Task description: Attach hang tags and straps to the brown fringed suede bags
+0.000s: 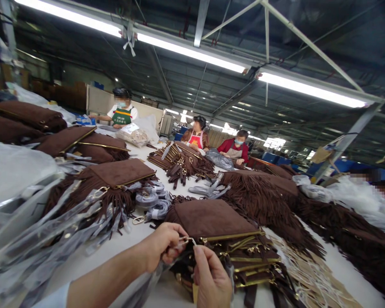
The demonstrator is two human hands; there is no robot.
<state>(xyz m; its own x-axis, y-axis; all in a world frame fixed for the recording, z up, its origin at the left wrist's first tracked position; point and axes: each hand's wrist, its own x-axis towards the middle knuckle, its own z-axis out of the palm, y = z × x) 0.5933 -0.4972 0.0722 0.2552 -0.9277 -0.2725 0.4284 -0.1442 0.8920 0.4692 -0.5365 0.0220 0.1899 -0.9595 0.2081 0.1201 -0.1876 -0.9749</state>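
Observation:
Near the front edge of a stack of brown bags [211,216] with gold zippers, my two hands come close together. My left hand [167,244] is closed, its thumb and finger pinching a gold metal clasp [183,240] on a plastic-wrapped strap [147,280]. Just to the right, my right hand [211,273] pinches a small pale strip [194,242] that meets the clasp. The strap hangs below my left hand. What lies inside my right palm is hidden.
More fringed brown bags [122,171] lie left, behind and right on the white table [167,176]. Wrapped straps [152,199] sit behind my left hand. Tags with white cords [311,269] lie at right. Three people are at the table's far side.

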